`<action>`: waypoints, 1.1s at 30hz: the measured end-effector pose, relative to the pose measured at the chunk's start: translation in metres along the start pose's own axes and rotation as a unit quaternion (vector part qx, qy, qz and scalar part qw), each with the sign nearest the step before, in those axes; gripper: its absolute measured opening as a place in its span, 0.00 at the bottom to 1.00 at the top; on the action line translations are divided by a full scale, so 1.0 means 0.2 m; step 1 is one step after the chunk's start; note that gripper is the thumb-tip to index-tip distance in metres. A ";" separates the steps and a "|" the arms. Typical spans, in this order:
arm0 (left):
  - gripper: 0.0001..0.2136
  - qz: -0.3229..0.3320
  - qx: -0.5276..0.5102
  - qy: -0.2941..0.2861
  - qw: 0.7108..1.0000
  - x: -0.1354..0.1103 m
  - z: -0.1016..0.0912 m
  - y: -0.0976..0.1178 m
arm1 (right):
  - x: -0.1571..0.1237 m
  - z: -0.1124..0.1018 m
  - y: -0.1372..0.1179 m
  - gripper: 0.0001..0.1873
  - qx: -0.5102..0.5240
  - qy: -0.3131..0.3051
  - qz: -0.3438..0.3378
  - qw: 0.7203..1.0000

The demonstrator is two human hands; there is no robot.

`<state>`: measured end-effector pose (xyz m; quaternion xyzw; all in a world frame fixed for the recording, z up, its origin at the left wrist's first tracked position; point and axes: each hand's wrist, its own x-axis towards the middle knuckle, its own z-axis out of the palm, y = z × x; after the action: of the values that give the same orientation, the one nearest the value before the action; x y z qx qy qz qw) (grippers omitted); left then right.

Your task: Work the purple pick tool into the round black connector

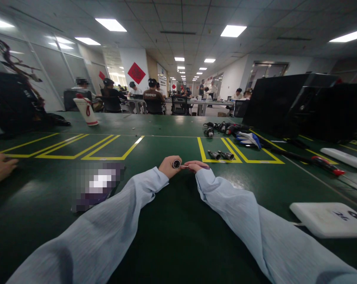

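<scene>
Near the middle of the table, my left hand (167, 167) is closed around a round metal connector (176, 164), its hollow end facing me. My right hand (195, 165) pinches a small screwdriver (184, 166). Its thin shaft points left and reaches the side of the connector; whether the tip sits in a screw is too small to tell. Just right of my hands, two more metal connectors (214, 155) lie inside a yellow taped box. My palm hides most of the held connector.
Cables with connectors (222, 128) and a blue-white glove (248, 139) lie back right. Further right are a red-black tool (328, 165) and a white box (329, 219). A purple package (103, 187) lies left; another person's hand (0, 169) rests at the left edge. A white cup (87, 112) stands behind.
</scene>
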<state>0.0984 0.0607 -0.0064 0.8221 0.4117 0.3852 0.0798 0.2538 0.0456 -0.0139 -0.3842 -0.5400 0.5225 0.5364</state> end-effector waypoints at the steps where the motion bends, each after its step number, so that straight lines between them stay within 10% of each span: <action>1: 0.09 -0.001 0.003 0.001 1.000 0.00 0.00 0.00 | 0.00 0.00 0.00 0.05 0.000 0.003 -0.002 1.000; 33: 0.08 0.013 -0.012 -0.039 0.999 0.00 0.00 0.00 | -0.02 0.03 -0.02 0.06 -0.065 0.032 -0.040 0.997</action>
<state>0.0988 0.0603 -0.0057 0.8407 0.3928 0.3588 0.1010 0.2489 0.0395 -0.0099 -0.4127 -0.5706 0.4520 0.5475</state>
